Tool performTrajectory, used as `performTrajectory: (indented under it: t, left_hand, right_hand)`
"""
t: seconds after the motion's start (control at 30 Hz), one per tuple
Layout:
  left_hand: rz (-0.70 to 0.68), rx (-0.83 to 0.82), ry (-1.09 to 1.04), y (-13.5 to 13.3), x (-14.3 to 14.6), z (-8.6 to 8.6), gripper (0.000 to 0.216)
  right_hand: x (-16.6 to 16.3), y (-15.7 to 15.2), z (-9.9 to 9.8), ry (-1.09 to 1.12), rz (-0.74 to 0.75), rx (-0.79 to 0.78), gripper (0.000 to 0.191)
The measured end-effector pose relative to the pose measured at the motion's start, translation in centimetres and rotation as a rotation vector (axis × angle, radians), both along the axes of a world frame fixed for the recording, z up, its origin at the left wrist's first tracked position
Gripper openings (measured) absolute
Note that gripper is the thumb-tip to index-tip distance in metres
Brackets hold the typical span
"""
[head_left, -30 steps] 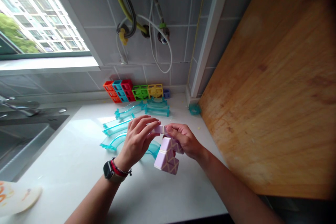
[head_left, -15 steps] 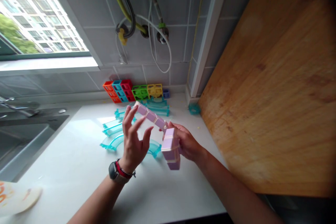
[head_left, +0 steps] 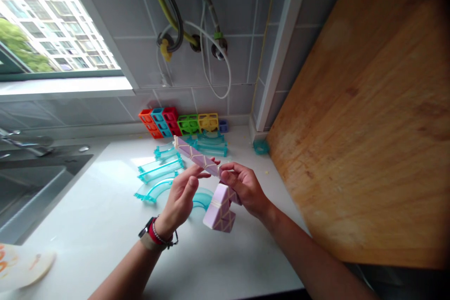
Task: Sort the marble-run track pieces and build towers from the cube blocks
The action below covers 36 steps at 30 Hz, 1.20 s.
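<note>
A lilac twisty snake puzzle (head_left: 220,208) with pale seams is held above the counter, its straight end reaching up to the left and its folded end hanging below. My right hand (head_left: 246,190) grips it near the bend between thumb and fingers. My left hand (head_left: 183,201) is open beside it, thumb raised and fingers stretched out under the straight section. Whether those fingertips touch it, I cannot tell. Behind and below the left hand lie several clear turquoise track pieces (head_left: 154,191), curved and straight, partly covered by the hand and the puzzle.
Along the tiled wall stand joined cubes in red (head_left: 171,119), green (head_left: 189,124) and yellow (head_left: 208,122). A turquoise ring (head_left: 260,147) sits by the wooden board (head_left: 358,117) on the right. At left are a sink (head_left: 45,192) and a white printed item (head_left: 24,265).
The left hand has turned and lowered from above the puzzle's straight end to beneath it. The puzzle has rotated, its folded end swinging left, while the right hand keeps its grip.
</note>
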<state>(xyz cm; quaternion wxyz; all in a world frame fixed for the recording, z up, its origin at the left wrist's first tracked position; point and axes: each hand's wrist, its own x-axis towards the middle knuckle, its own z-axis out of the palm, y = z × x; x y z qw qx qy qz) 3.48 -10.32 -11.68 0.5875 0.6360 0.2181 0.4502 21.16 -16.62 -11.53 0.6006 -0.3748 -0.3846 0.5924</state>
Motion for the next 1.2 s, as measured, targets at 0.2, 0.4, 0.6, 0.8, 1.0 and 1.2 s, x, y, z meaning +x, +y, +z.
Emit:
performTrajectory:
  t: [0.2, 0.4, 0.6, 0.8, 1.0, 1.2]
  left_hand:
    - [-0.03, 0.032, -0.033, 0.0, -0.1, -0.4, 0.066]
    - [-0.01, -0.066, 0.101, -0.1, 0.6, 0.5, 0.033]
    - [-0.001, -0.244, -0.01, 0.4, 0.7, 1.1, 0.033]
    - [0.013, -0.45, -0.105, 1.0, -0.1, 2.3, 0.051]
    - [-0.221, -0.39, 0.025, 1.1, 0.2, 1.7, 0.053]
    - [-0.021, -0.218, 0.192, 0.4, 0.6, 0.9, 0.033]
  right_hand:
    - [0.6, 0.0, 0.3, -0.004, 0.096, -0.09, 0.045]
    - [0.2, 0.1, -0.1, 0.0, 0.046, -0.042, 0.041]
    - [-0.1, -0.3, -0.1, 0.064, 0.226, -0.067, 0.038]
    - [0.0, -0.1, -0.5, 0.082, 0.212, -0.066, 0.036]
    - [-0.1, 0.4, -1.3, -0.095, -0.112, 0.032, 0.04]
    - [-0.3, -0.1, -0.9, -0.371, -0.25, 0.161, 0.039]
